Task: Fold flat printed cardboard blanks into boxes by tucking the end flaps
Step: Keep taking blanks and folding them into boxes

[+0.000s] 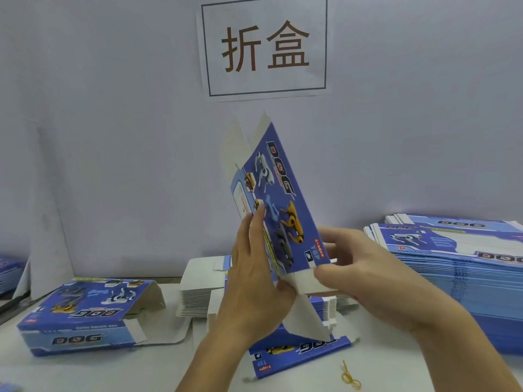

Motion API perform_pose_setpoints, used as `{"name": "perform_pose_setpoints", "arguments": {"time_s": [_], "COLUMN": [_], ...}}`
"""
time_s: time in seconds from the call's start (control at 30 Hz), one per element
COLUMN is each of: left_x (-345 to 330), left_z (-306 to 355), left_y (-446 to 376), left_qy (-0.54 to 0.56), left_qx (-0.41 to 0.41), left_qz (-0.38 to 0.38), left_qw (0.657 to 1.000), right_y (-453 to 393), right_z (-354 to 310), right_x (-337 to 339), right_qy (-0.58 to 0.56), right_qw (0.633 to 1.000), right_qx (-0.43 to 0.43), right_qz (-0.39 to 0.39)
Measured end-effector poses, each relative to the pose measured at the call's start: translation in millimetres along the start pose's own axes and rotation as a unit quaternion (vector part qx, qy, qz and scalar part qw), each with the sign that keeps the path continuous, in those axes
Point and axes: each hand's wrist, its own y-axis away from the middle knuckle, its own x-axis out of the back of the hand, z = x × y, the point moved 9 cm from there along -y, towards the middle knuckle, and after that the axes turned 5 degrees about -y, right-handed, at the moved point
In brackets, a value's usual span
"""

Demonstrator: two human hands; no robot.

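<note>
Head view shows both hands holding one printed cardboard blank [278, 205] upright above the white tabletop [85, 372], in front of the pale wall, below the paper sign [264, 46] with two large brown characters. The blank is blue, with robot dogs and the word DOG printed on it; it is tilted, and its white end flaps point up toward the sign. The left hand [252, 281] lies along the left edge of the blank, its fingers [256, 230] straight and together against the printed face, while the thumb presses near the lower white flap [307, 315], which hangs down below the blank. The right hand [365, 267] is at the lower right corner of the blank; its fingers are curled and they pinch the white flap there. Just behind the held blank, a low stack of flat blanks [198, 290] lies with the white side up, and under the hands one more flat blank [297, 355] lies with the printed side up. Well to the left of the held blank stands a folded box [82, 315] on the tabletop, its end flap open on the side toward the blank. To the right of the held blank there is a tall stack of flat printed blanks [464, 267], reaching the picture edge. Near the lower right of the held blank, a yellow rubber band [350, 377] lies on the tabletop.
</note>
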Motion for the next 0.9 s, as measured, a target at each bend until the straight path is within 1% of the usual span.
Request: {"name": "perform_pose_setpoints", "arguments": {"time_s": [0.1,0.2,0.27,0.37,0.43,0.57,0.67,0.77,0.83,0.9], "left_x": [5,15,19,19,20,24,29,30,31,31], "left_z": [-2,-8,-19,-33,-35,-38,-39,-32,-28,-25], "left_y": [-1,0,1,3,4,6,3,-1,-1,0], "left_qy": [0.043,0.024,0.041,0.099,0.104,0.049,-0.031,-0.096,-0.161,-0.219], "left_qx": [0.011,0.033,0.073,0.138,0.165,0.186,0.195,0.175,0.165,0.159], "left_qz": [0.039,0.084,0.102,0.11,0.11,0.113,0.089,0.056,0.035,0.023], "left_qw": [0.998,0.996,0.991,0.979,0.975,0.975,0.976,0.978,0.972,0.962], "right_y": [0,0,-1,-2,-3,-2,-2,-3,-3,0], "right_z": [0,1,1,-2,-3,-3,-3,-1,0,4], "right_x": [1,2,2,0,-1,0,3,7,7,3], "right_qy": [0.009,0.016,0.014,-0.004,-0.003,0.004,0.032,0.052,0.067,0.074], "right_qw": [1.0,0.999,0.999,0.999,0.999,0.998,0.996,0.992,0.992,0.994], "right_qx": [-0.008,-0.007,-0.006,0.006,0.011,-0.006,-0.012,-0.011,-0.009,-0.033], "right_qz": [0.014,0.031,0.039,0.044,0.046,0.057,0.084,0.112,0.106,0.078]}}
